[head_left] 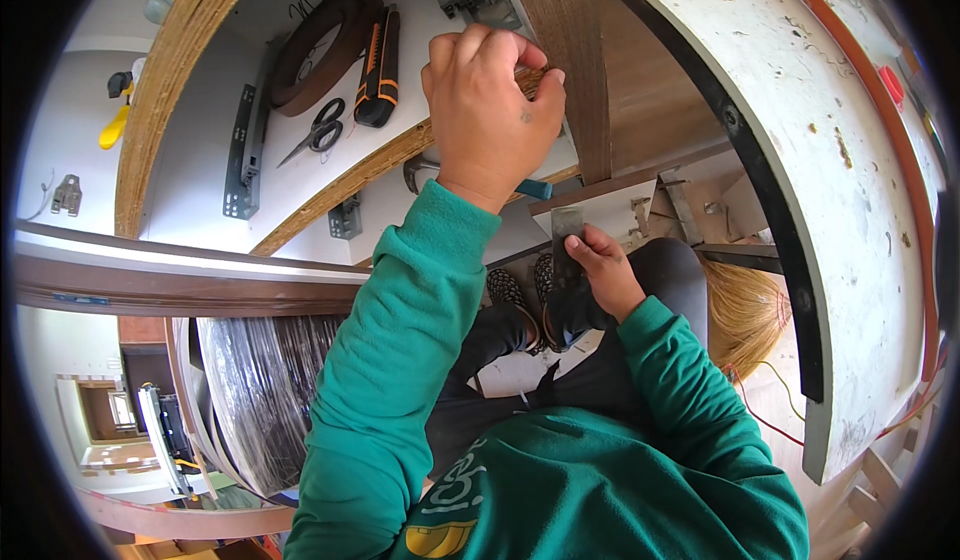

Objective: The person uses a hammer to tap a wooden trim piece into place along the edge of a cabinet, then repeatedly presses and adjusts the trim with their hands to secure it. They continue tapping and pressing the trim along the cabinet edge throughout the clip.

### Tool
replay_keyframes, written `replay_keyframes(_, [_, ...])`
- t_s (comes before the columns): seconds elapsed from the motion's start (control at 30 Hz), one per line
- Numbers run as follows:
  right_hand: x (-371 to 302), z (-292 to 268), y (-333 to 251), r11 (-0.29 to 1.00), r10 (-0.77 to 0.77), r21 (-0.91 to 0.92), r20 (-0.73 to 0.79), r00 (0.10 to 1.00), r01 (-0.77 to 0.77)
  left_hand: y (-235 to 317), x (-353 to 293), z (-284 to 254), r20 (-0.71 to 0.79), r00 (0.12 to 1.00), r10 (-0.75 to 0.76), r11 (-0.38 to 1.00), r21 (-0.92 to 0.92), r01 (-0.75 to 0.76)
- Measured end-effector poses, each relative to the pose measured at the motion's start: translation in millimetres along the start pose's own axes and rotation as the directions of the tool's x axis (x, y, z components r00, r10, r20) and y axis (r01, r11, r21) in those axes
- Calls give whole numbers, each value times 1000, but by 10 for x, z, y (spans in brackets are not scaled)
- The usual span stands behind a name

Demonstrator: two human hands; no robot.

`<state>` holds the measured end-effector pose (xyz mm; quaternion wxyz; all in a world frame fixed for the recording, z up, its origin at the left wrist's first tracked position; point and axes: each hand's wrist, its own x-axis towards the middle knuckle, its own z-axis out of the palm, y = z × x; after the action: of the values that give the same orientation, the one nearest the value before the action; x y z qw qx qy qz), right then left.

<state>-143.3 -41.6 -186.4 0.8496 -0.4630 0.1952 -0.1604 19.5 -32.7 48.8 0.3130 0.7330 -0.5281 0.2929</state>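
Note:
My left hand (492,110) is raised in front of a shelf board's raw particleboard edge (345,188). Its fingers curl inward, thumb and forefinger close together, with a bit of the board edge showing between them; whatever they pinch, if anything, is hidden. Lower down, my right hand (608,272) grips a flat grey rectangular metal-looking piece (567,228), thumb on top, its lower part dark against my trousers. Behind my left wrist lies a hammer (538,189), partly covered. On the shelf beyond are scissors (318,135), an orange-and-black utility knife (379,70) and a roll of brown edge banding (325,52).
Metal drawer runners (242,155) are fixed inside the cabinet. A white, stained worktop (800,90) with a dark edge curves along the right, carrying an orange hose (850,55). A straw broom (748,318) stands by my knee. A large plastic-wrapped roll (265,390) sits at left.

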Motion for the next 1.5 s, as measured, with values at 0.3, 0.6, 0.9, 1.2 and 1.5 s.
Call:
replay_keyframes(0.3, [-27, -12, -79, 997, -32, -74, 4, 999, 32, -56, -18, -27, -5, 994, 111, 992, -66, -111])
replay_keyframes(0.6, [6, -86, -16, 999, 13, -44, 3, 1000, -13, -132, -118, -26, -29, 953, 302, 953, 19, -302])
replay_keyframes(0.9, [10, -61, -16, 998, 50, 24, -2, 999, -50, -161, -150, 38, -155, 954, 258, 966, 41, -255])
replay_keyframes(1.2, [32, -83, 54, 1000, 29, 11, 24, 999, -30, -18, -277, 63, -157, 927, 341, 930, 200, -308])
replay_keyframes(1.5, [21, -73, 59, 1000, 17, 10, 9, 1000, -17, 24, -211, 69, -132, 951, 278, 956, 134, -261])
